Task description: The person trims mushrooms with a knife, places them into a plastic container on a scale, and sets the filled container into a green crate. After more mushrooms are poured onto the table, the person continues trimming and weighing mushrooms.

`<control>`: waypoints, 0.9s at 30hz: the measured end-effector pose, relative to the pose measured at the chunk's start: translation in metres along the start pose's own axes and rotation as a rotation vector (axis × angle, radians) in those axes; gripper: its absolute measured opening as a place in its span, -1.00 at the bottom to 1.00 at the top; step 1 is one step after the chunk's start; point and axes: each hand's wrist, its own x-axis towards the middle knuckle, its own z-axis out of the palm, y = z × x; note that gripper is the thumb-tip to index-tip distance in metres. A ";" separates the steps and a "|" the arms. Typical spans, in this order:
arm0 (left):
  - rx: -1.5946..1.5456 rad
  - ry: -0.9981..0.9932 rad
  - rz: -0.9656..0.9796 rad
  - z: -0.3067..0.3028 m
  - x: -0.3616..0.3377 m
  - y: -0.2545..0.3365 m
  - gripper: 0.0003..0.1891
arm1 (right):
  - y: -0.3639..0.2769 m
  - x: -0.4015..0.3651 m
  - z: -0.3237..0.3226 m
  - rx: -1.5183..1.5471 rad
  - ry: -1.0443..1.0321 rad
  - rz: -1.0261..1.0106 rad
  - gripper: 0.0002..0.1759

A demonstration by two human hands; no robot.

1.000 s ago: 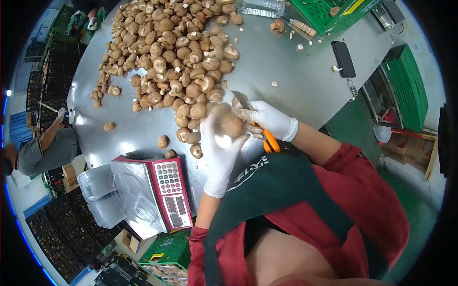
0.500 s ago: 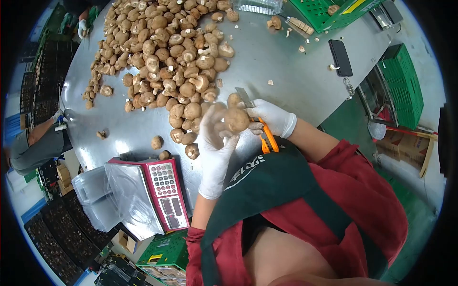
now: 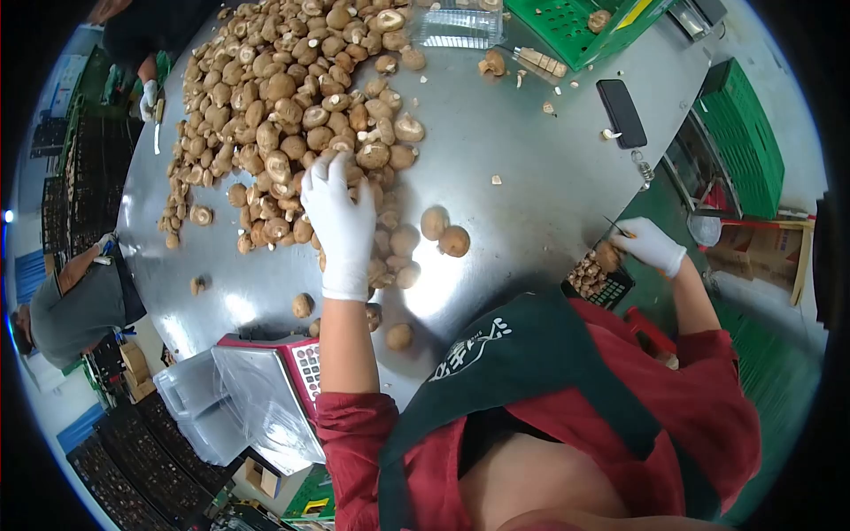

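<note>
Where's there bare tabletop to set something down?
Widest: the table between two loose mushrooms and the phone, bare but for small scraps. Smaller: between the mushroom pile and scale, edged by stray mushrooms. Crowded: the mushroom pile, where the left hand is.

There was one mushroom heap (image 3: 270, 88); right of it lay one phone (image 3: 622, 113) and two adjacent mushrooms (image 3: 454, 241); below it stood one scale (image 3: 305, 365).

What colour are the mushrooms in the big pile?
The mushrooms have brown caps, and some show pale stems; the head view shows them best.
</note>
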 end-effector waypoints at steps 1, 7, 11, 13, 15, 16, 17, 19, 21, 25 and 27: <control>0.059 -0.016 0.036 0.007 0.007 -0.003 -0.56 | 0.012 -0.006 -0.003 -0.092 -0.004 0.020 -0.73; 0.448 -0.239 0.162 0.045 0.014 -0.003 -0.45 | 0.003 -0.008 -0.011 -0.260 0.104 0.024 -0.65; 0.333 -0.206 0.166 0.029 0.000 0.004 -0.44 | -0.064 0.050 0.007 -0.174 0.206 -0.334 -0.67; 0.214 -0.098 0.208 0.026 -0.019 0.013 -0.43 | -0.106 0.096 0.025 -0.149 0.296 -0.493 -0.64; 0.116 -0.134 0.227 0.031 -0.046 0.028 -0.40 | -0.156 0.141 0.044 -0.092 0.346 -0.652 -0.59; 0.054 -0.240 0.206 0.034 -0.056 0.042 -0.41 | -0.181 0.161 0.053 -0.133 0.378 -0.777 -0.56; 0.036 -0.281 0.262 0.042 -0.066 0.051 -0.42 | -0.203 0.181 0.060 -0.174 0.409 -0.906 -0.53; -0.102 -0.317 0.272 0.065 -0.081 0.065 -0.38 | -0.234 0.216 0.076 -0.281 0.343 -0.947 -0.48; -0.135 -0.373 0.230 0.068 -0.082 0.080 -0.33 | -0.252 0.235 0.080 -0.447 0.313 -0.871 -0.53; -0.152 -0.443 0.224 0.064 -0.082 0.081 -0.28 | -0.256 0.245 0.067 -0.201 0.355 -0.969 -0.69; -0.198 -0.447 0.229 0.067 -0.082 0.074 -0.28 | -0.255 0.222 0.049 0.195 -0.012 -0.662 -0.74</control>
